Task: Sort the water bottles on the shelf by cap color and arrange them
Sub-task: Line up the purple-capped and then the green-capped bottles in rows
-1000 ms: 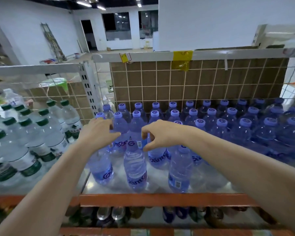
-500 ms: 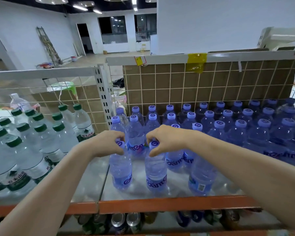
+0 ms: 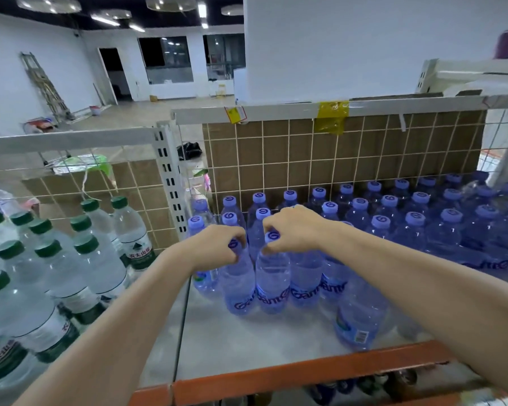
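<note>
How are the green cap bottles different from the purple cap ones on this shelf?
Green-cap bottles are clear with white-and-green labels; purple-cap bottles are blue-tinted with purple lettering. Green stand left of the post, purple right. Each hand grips a purple bottle, left hand and right hand; green are untouched. Both kinds stand upright.

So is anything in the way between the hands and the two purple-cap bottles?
No. The left hand and right hand already grip the necks of the two front purple-cap bottles.
</note>
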The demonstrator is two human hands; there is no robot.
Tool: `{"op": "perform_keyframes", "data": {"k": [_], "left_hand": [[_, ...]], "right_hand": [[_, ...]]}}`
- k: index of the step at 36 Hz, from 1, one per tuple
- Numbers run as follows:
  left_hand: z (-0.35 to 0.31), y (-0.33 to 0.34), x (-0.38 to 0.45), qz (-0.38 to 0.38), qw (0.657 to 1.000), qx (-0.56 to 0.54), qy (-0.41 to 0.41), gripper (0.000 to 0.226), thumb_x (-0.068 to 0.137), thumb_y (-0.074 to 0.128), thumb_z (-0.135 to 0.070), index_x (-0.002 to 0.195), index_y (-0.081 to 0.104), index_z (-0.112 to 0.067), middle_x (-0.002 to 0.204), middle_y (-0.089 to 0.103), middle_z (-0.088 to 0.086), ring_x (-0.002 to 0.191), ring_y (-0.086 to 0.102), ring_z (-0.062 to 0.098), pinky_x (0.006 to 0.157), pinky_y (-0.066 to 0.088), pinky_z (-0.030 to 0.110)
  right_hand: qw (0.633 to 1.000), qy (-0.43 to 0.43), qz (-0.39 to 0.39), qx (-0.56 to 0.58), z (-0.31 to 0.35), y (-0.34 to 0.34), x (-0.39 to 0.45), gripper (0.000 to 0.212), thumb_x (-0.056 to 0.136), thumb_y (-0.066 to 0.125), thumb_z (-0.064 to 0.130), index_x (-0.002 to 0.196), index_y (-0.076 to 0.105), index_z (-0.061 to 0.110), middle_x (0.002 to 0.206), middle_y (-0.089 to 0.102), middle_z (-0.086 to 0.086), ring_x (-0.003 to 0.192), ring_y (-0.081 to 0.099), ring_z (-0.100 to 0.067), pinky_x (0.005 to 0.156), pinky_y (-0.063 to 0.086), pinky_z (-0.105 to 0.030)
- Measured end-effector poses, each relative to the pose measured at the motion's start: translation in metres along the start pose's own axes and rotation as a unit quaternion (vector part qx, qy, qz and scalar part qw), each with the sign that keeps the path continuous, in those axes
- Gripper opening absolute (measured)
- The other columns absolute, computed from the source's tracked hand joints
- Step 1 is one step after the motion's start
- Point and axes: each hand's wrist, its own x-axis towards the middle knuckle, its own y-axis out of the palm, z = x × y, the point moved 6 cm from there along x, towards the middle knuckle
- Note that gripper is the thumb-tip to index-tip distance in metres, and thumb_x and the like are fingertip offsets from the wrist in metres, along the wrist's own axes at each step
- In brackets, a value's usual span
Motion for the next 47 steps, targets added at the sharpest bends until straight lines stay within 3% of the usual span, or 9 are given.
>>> {"op": "perform_keyframes", "data": {"k": [8,13,16,19,31,34,38,42,47], "left_hand": [[0.011,0.002,0.01,0.01,1.0,0.003,0.015,0.033,0.078,0.054,-0.007,0.105,0.059,-0.025,0.105,0.052,0.006,0.1,0.049,0.024,0.087,0.044,0.038],[0.012,0.004,0.017,-0.006,1.0,-0.006,0.016,0.027,0.079,0.055,-0.009,0.098,0.057,-0.028,0.102,0.05,0.004,0.098,0.048,0.023,0.086,0.044,0.036],[0.012,0.005,0.02,-0.013,1.0,-0.009,0.023,0.018,0.081,0.059,-0.017,0.091,0.055,-0.031,0.102,0.051,0.003,0.099,0.048,0.022,0.087,0.044,0.036],[0.013,0.008,0.021,-0.014,0.999,-0.008,0.03,0.015,0.083,0.059,-0.017,0.089,0.054,-0.029,0.098,0.049,0.003,0.096,0.049,0.022,0.087,0.045,0.04],[0.008,0.006,0.017,-0.006,0.998,-0.011,0.059,0.015,0.082,0.058,-0.013,0.09,0.057,-0.026,0.099,0.053,0.001,0.096,0.051,0.019,0.09,0.044,0.038],[0.008,0.005,0.013,-0.033,0.998,-0.026,0.046,0.02,0.081,0.06,-0.013,0.1,0.057,-0.019,0.103,0.056,0.002,0.097,0.053,0.021,0.089,0.045,0.038],[0.01,0.005,0.006,-0.06,0.997,-0.037,0.024,0.017,0.079,0.061,-0.01,0.096,0.057,-0.009,0.098,0.058,0.006,0.093,0.055,0.023,0.083,0.046,0.037],[0.007,0.004,0.002,-0.063,0.997,-0.026,0.022,0.017,0.08,0.059,-0.008,0.096,0.059,-0.008,0.098,0.058,0.008,0.093,0.054,0.024,0.083,0.045,0.037],[0.002,0.006,0.005,-0.058,0.998,0.014,-0.006,0.019,0.082,0.058,-0.014,0.101,0.059,-0.011,0.102,0.056,0.005,0.096,0.054,0.024,0.084,0.047,0.039]], "right_hand": [[0.999,0.021,0.026,0.02,-0.002,0.009,0.007,0.04,0.088,0.057,0.052,0.11,0.057,0.019,0.086,0.047,0.0,0.088,0.045,-0.022,0.077,0.04,-0.038],[0.999,0.036,0.02,0.022,-0.003,0.009,0.01,0.035,0.089,0.057,0.049,0.107,0.056,0.019,0.086,0.047,0.0,0.084,0.044,-0.022,0.074,0.039,-0.035],[0.998,0.036,0.027,0.035,-0.003,0.01,0.012,0.03,0.09,0.056,0.048,0.098,0.05,0.02,0.076,0.046,0.003,0.081,0.045,-0.022,0.077,0.043,-0.038],[0.997,0.036,0.048,0.048,-0.004,0.014,0.013,0.028,0.09,0.056,0.046,0.096,0.042,0.022,0.072,0.041,0.007,0.081,0.046,-0.021,0.068,0.037,-0.035],[0.996,0.04,0.049,0.06,-0.004,0.021,0.007,0.029,0.091,0.055,0.045,0.106,0.047,0.021,0.09,0.055,-0.003,0.089,0.052,-0.025,0.077,0.044,-0.042],[0.997,0.043,0.037,0.056,-0.003,0.019,0.003,0.033,0.092,0.055,0.044,0.111,0.048,0.018,0.088,0.05,0.0,0.084,0.048,-0.023,0.072,0.04,-0.037],[0.997,0.048,0.018,0.063,-0.005,0.018,0.0,0.03,0.093,0.054,0.042,0.108,0.044,0.019,0.086,0.048,0.0,0.083,0.048,-0.024,0.071,0.04,-0.036],[0.999,0.03,0.012,0.038,-0.003,0.016,-0.004,0.034,0.095,0.051,0.042,0.117,0.049,0.017,0.094,0.055,-0.005,0.092,0.05,-0.025,0.076,0.038,-0.036],[1.0,0.013,-0.021,0.014,-0.006,0.005,-0.012,0.044,0.093,0.053,0.044,0.132,0.048,0.024,0.121,0.06,-0.003,0.111,0.048,-0.025,0.091,0.037,-0.038]]}}
